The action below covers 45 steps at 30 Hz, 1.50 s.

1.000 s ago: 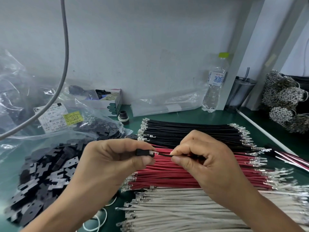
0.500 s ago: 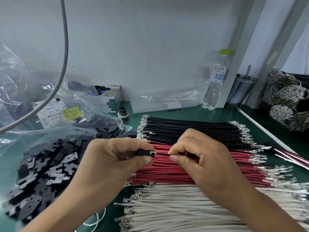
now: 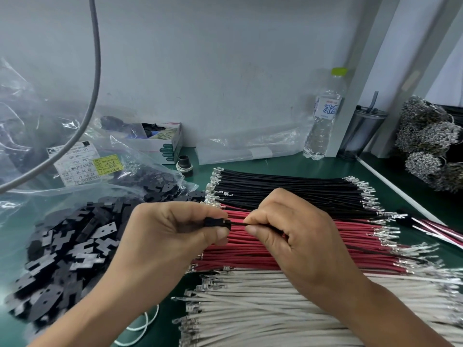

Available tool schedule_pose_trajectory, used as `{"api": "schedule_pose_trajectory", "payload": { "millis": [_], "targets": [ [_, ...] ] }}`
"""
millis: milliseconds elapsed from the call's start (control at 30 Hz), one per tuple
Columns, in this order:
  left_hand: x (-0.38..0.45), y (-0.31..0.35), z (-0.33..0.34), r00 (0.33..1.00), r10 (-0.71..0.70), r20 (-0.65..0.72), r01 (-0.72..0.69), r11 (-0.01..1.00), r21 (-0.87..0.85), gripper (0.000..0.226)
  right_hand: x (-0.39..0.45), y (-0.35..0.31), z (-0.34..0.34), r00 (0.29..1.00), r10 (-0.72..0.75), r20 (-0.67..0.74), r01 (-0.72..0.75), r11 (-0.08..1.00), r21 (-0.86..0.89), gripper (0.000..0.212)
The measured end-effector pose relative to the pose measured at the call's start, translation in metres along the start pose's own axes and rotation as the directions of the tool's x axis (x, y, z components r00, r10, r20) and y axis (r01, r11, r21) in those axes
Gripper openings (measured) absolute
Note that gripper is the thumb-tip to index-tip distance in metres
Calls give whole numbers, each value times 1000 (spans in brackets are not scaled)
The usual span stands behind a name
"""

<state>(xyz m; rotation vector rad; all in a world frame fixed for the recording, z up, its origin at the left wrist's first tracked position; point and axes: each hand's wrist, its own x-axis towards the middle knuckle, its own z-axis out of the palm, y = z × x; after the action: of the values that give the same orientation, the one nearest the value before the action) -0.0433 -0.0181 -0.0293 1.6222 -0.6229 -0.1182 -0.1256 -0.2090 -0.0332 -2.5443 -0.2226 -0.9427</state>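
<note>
Black housing (image 3: 217, 223), pinched by the left grip (image 3: 172, 236) above the red wires (image 3: 240, 259), may jam or twist loose if the black wire (image 3: 238, 223) entering it, pinched close behind by the right grip (image 3: 295, 236), gets pushed off-line and buckles.

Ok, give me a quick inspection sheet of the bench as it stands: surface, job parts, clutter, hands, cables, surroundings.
Surface: green mat, mostly covered.
Job's things: black housing with a black wire running from its mouth; how far it is seated cannot be told.
Clutter: black plates in a pile, labelled bag, open box, water bottle, tumbler.
Grippers: left hand pinches the housing; right hand pinches the wire close beside it.
Cables: black wire row, red wire row and white wire row lie side by side; grey cable hangs at left.
Surroundings: grey wall; terminal bundles at right.
</note>
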Motion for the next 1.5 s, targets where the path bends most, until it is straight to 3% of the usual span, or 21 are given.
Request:
{"api": "schedule_pose_trajectory", "payload": {
  "millis": [567, 667, 767, 900, 967, 1033, 1167, 1233, 1333, 1433, 1500],
  "targets": [
    [1, -5, 0, 999, 43, 31, -42, 999, -21, 25, 0, -2, 8, 999, -39, -19, 39, 999, -14, 17],
    [2, -5, 1, 999, 39, 25, -39, 999, -15, 24, 3, 2, 2, 997, -43, -56, 35, 991, -132, 14],
    [7, -5, -4, 994, 85, -73, -80, 994, 70, 24, 4, 4, -2, 991, -80, -106, 49, 963, -264, 10],
    [11, -9, -13, 986, 112, -127, -88, 979, 183, 21, -1, -5, 8, 986, -50, 158, 84, 973, -214, 17],
    [12, -13, -13, 987, 105, -118, -80, 976, 200, 25, -2, -8, 13, 974, -15, 225, 69, 970, -234, 17],
    [13, -15, -13, 984, 112, -137, -80, 972, 221, 21, -1, -7, 13, 981, -13, 193, 64, 963, -261, 13],
    [12, -13, -12, 974, 111, -198, -68, 975, 210, 14, 2, -10, 6, 985, -168, -34, 140, 904, -404, 5],
    [12, -12, -11, 968, 91, -232, -46, 981, 190, 14, 3, -17, 7, 975, -221, 11, 206, 891, -405, 7],
    [13, -11, -11, 970, 68, -235, -24, 982, 186, 13, 0, -19, 15, 963, -100, 248, 183, 924, -336, 3],
    [12, -13, -13, 981, 30, -192, 9, 980, 196, 13, -1, -12, 14, 959, 71, 274, -24, 985, -171, 5],
    [12, -14, -13, 986, -10, -164, 41, 982, 184, 18, -1, -8, 12, 955, 103, 279, -65, 988, -139, 4]
  ]
}}
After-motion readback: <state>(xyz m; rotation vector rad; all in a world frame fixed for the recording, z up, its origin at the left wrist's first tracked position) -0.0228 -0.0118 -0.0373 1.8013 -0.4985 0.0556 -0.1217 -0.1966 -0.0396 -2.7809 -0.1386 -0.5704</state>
